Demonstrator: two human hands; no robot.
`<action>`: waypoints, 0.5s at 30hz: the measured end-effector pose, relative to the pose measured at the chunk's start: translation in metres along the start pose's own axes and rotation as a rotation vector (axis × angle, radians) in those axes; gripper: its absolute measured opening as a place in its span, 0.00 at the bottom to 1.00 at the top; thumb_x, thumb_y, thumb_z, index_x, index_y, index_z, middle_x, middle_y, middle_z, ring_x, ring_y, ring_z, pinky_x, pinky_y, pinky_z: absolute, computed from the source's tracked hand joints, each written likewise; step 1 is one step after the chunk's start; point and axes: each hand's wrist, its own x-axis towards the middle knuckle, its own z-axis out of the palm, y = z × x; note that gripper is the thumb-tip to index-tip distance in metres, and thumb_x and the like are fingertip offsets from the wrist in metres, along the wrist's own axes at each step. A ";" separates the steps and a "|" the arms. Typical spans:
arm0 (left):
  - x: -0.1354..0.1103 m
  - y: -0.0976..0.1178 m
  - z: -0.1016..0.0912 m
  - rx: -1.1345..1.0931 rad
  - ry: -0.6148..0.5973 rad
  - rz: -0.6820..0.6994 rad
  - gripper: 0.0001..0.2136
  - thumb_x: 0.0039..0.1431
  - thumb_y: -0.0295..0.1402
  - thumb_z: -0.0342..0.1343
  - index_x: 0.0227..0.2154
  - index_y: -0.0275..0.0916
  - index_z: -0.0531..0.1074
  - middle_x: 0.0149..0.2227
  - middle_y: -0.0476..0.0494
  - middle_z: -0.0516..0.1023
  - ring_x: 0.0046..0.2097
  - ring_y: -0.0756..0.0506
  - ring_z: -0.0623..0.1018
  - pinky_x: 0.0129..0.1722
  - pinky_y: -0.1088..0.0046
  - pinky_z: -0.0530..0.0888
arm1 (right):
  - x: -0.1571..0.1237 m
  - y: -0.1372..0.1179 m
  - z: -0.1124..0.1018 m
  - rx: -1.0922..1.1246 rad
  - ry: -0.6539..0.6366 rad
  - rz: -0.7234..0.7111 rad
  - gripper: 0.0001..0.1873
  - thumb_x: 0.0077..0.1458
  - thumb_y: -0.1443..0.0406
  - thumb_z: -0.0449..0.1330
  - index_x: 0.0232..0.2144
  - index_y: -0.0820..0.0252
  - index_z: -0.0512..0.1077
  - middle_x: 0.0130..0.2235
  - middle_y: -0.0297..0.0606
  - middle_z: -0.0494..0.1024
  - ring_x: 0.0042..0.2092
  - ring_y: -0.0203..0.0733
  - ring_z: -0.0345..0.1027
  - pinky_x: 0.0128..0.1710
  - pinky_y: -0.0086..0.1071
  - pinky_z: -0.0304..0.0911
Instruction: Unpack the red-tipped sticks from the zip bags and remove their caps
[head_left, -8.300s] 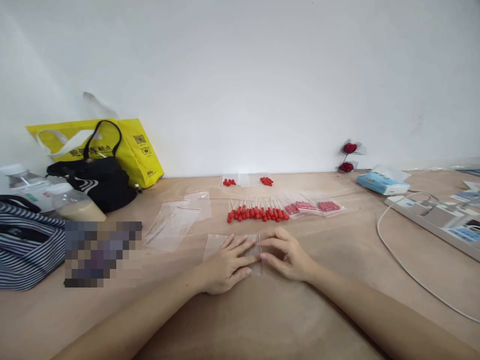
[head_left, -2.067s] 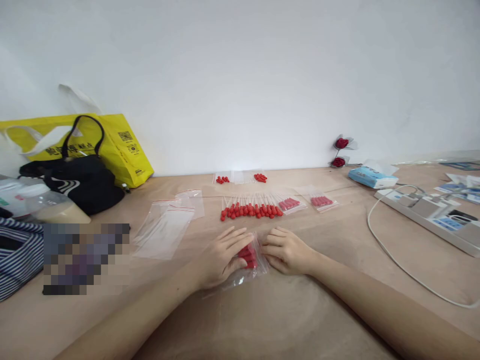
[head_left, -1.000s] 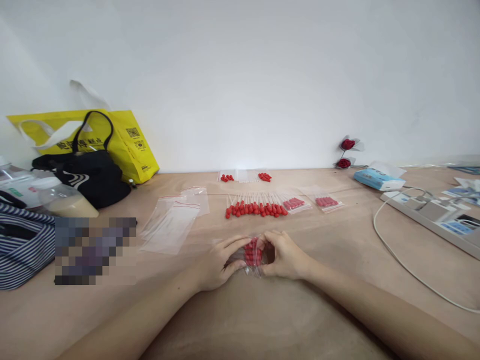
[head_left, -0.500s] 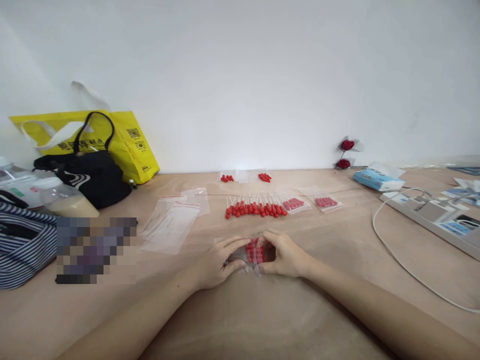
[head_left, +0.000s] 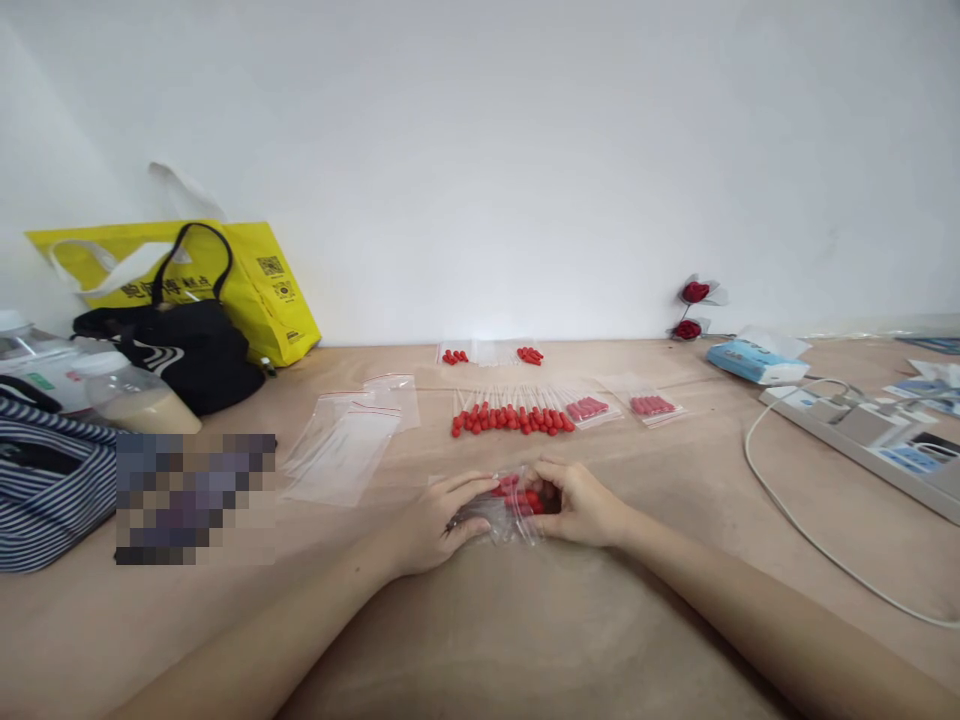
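Between my hands, low over the near table, is a clear zip bag (head_left: 517,528) with red-tipped sticks (head_left: 534,501) in it, their red ends toward the right. My left hand (head_left: 442,520) grips the bag's left part between thumb and fingers. At the bag's right end, my right hand (head_left: 581,505) has its fingers curled round the edge near the red tips; parts of the fingertips are hidden. Just beyond lies a row of loose red-tipped sticks (head_left: 510,418), tips toward me. Filled zip bags (head_left: 589,408) lie at the row's right end and farther right.
Flat zip bags (head_left: 349,445) lie to the left. Two more bags with red tips (head_left: 529,356) lie by the wall. Yellow bag (head_left: 277,300), black bag (head_left: 199,355) and jar (head_left: 142,400) stand left; tissue pack (head_left: 757,358), power strip (head_left: 862,440) and white cable (head_left: 810,540) are right.
My right hand has shifted slightly right along the bag's edge. The red tips, upright in a block before, now show less and sit tilted. My left hand stays in place.
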 end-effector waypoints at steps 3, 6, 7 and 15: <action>0.000 0.000 -0.001 -0.009 0.008 0.009 0.20 0.57 0.39 0.47 0.53 0.43 0.59 0.55 0.43 0.63 0.55 0.44 0.64 0.53 0.63 0.63 | 0.002 0.000 0.001 -0.048 0.007 -0.013 0.10 0.40 0.65 0.63 0.28 0.60 0.67 0.31 0.33 0.65 0.30 0.32 0.59 0.31 0.27 0.58; 0.000 0.000 -0.001 -0.008 0.005 0.007 0.20 0.57 0.39 0.47 0.52 0.43 0.59 0.54 0.43 0.64 0.54 0.44 0.65 0.53 0.63 0.63 | 0.003 0.001 0.000 0.000 -0.023 0.037 0.06 0.42 0.68 0.61 0.26 0.60 0.66 0.26 0.30 0.66 0.27 0.31 0.58 0.28 0.25 0.56; 0.000 0.000 -0.002 -0.007 0.003 0.005 0.20 0.57 0.39 0.48 0.52 0.43 0.60 0.54 0.43 0.64 0.54 0.44 0.65 0.53 0.63 0.63 | 0.003 0.002 -0.002 0.021 -0.038 0.053 0.06 0.42 0.69 0.60 0.25 0.61 0.65 0.24 0.29 0.65 0.25 0.30 0.57 0.26 0.24 0.55; 0.001 -0.001 -0.002 -0.002 -0.007 -0.009 0.20 0.57 0.40 0.47 0.53 0.45 0.58 0.55 0.45 0.63 0.55 0.44 0.64 0.53 0.63 0.62 | -0.011 0.024 -0.026 0.110 -0.055 0.079 0.15 0.38 0.67 0.63 0.32 0.60 0.65 0.30 0.31 0.67 0.29 0.31 0.60 0.27 0.25 0.56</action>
